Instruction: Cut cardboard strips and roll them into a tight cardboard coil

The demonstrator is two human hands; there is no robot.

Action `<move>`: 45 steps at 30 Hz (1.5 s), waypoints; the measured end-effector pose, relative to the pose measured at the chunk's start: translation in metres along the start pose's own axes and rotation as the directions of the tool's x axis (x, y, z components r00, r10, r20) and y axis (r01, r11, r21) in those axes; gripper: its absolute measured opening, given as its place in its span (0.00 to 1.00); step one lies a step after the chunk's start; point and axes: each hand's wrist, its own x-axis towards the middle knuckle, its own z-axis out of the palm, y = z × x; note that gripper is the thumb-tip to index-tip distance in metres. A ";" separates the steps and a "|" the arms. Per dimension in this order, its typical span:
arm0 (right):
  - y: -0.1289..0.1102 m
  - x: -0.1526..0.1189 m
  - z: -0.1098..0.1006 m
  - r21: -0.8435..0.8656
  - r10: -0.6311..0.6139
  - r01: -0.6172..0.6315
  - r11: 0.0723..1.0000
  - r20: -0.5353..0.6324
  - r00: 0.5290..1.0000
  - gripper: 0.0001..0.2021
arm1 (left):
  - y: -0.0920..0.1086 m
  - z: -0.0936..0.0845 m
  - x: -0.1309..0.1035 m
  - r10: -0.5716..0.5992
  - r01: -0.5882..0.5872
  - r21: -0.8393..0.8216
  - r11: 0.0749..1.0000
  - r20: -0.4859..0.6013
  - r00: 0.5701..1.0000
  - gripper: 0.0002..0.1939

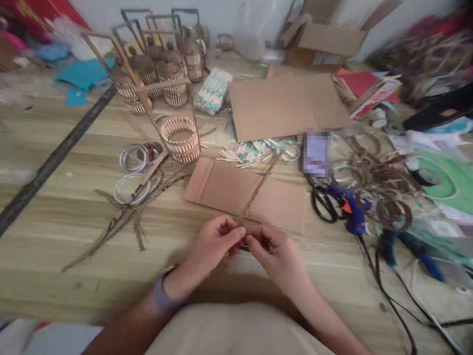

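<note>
Head view: the left hand (pixel 216 244) and right hand (pixel 275 249) meet, fingertips pinched on a narrow corrugated strip (pixel 258 190)! It slants up and away from them, over the cardboard piece (pixel 281 202) just beyond; the glue gun (pixel 353 212) lies right of the right hand.

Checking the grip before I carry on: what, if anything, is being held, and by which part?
A thin corrugated strip, pinched at its near end in the left hand's fingertips; the right hand's fingertips meet there, but their hold is unclear.
</note>
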 end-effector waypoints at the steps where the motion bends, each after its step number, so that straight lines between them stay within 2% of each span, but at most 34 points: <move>1: 0.001 0.000 -0.001 -0.002 0.001 -0.001 1.000 -0.004 1.000 0.11 | 0.000 0.000 0.000 -0.006 0.006 -0.003 1.000 0.002 1.000 0.13; 7: 0.003 0.000 -0.002 0.012 0.018 -0.018 1.000 -0.007 1.000 0.10 | 0.001 0.001 0.000 -0.034 0.034 -0.014 0.999 -0.006 0.999 0.13; 15: 0.005 0.001 -0.002 0.037 0.047 -0.048 0.998 0.025 0.999 0.09 | 0.000 0.001 0.002 -0.017 0.017 0.005 1.000 -0.002 1.000 0.13; 26: 0.003 0.001 -0.002 -0.040 0.033 -0.031 0.999 0.041 0.999 0.09 | -0.002 0.003 0.000 -0.051 0.051 -0.023 0.998 -0.003 0.999 0.13; 34: 0.003 0.002 -0.004 -0.098 -0.057 0.063 0.993 0.062 0.996 0.09 | 0.001 0.004 0.001 -0.086 0.091 -0.120 0.989 0.050 0.995 0.14; 40: 0.003 0.003 -0.005 -0.049 -0.038 0.044 0.998 0.105 0.994 0.10 | -0.002 0.001 0.003 -0.098 0.112 -0.145 0.983 0.100 0.990 0.16; 45: 0.002 0.004 -0.008 -0.051 0.002 0.003 0.999 0.104 0.995 0.11 | 0.000 0.000 0.002 -0.085 0.094 -0.092 0.991 0.099 0.991 0.14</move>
